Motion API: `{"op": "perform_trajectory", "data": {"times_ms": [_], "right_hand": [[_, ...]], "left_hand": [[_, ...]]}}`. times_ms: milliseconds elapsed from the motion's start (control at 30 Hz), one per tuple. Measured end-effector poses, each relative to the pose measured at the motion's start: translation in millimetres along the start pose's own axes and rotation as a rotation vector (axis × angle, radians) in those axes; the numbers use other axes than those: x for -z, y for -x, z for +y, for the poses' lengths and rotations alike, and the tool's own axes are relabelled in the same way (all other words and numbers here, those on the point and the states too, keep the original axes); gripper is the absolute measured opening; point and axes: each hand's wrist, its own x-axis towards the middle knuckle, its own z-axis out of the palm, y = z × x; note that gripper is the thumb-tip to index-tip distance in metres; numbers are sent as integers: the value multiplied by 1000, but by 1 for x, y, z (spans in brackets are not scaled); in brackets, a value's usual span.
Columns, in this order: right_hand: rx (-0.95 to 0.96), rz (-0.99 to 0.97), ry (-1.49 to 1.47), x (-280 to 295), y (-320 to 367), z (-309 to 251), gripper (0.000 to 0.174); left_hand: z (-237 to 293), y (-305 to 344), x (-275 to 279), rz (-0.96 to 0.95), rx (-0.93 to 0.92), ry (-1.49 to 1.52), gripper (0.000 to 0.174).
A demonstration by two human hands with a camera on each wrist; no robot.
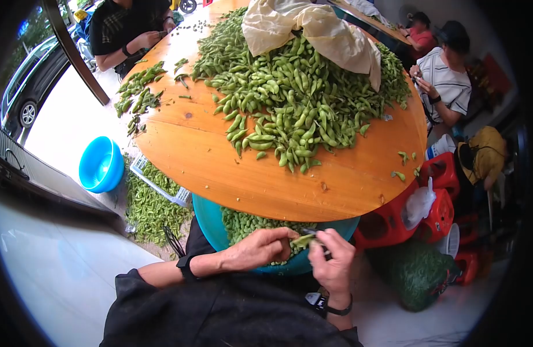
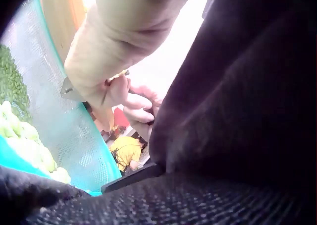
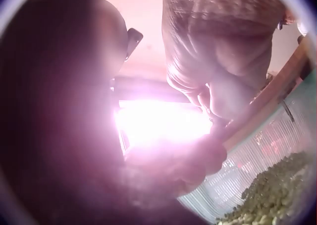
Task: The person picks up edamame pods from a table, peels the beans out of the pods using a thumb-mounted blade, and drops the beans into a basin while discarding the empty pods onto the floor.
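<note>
Over the teal basin (image 1: 205,222), my two hands meet around a green soybean pod (image 1: 303,240). My left hand (image 1: 260,246) pinches the pod from the left, its index finger stretched along the top. From the right, my right hand (image 1: 333,260) grips a small dark tool (image 1: 308,231) against the pod; its kind I cannot tell. A flat grey piece of metal (image 2: 72,90) juts out beside the fingers in the left wrist view. Green beans (image 1: 243,222) fill the basin below. Glare hides much of the fingers in the right wrist view.
A wooden table (image 1: 266,185) bears a big heap of soybean pods (image 1: 295,98) under a cream cloth (image 1: 336,43). Left are a blue basin (image 1: 101,165), a white crate (image 1: 159,182) and pods (image 1: 153,214) on the floor. Red stools (image 1: 437,214) and a green net bag (image 1: 414,272) stand right. Other people sit around.
</note>
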Motion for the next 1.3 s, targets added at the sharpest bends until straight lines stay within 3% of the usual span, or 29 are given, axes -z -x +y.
{"op": "perform_trajectory", "data": {"times_ms": [33,67,100,167,200,233,267,367,467,700,800,867,967,1000,1033,1200,1267,1300], "right_hand": [[-40,34,-20,13,4,4,13],[-102,58,36,33,9,9,14],[-165,82,91,56,15,12,15],[-196,-19,387,98,25,18,19],[-247,-25,501,108,32,24,23],[-298,-30,616,116,38,29,26],[-324,-24,673,120,43,35,32],[-331,24,570,109,39,38,33],[-266,38,487,88,26,35,29],[-126,-52,335,61,5,14,20],[-68,-98,226,49,-1,9,17],[-45,-100,210,43,-4,6,17],[-24,-108,178,38,-8,4,15],[-13,-138,146,37,-11,4,15],[-6,-165,114,35,-12,4,15],[-318,-63,-272,3,-30,5,20],[-440,-118,-680,-3,-40,1,29],[-447,-113,-681,-4,-41,1,29]], "left_hand": [[12,3,-1,-29,-99,-339,35],[32,5,3,-143,66,-516,41],[35,4,11,-139,60,-521,41],[40,1,25,-175,-340,-698,29],[61,-3,31,-90,-327,-750,20],[67,-11,40,55,-462,-910,21],[81,-18,44,180,-389,-1036,20],[87,-54,59,423,-504,-1294,16],[80,-74,75,321,-345,-1410,14],[87,-64,80,339,-253,-1335,13],[86,-65,78,429,-250,-1343,14],[86,-67,79,379,-113,-1439,15],[85,-59,85,413,-281,-1448,14],[86,-55,86,411,-284,-1451,14],[89,-48,86,380,-239,-1270,14],[93,-25,50,325,-210,-707,20],[84,-20,40,240,-202,-651,18],[80,-18,34,213,-183,-615,17]]}}
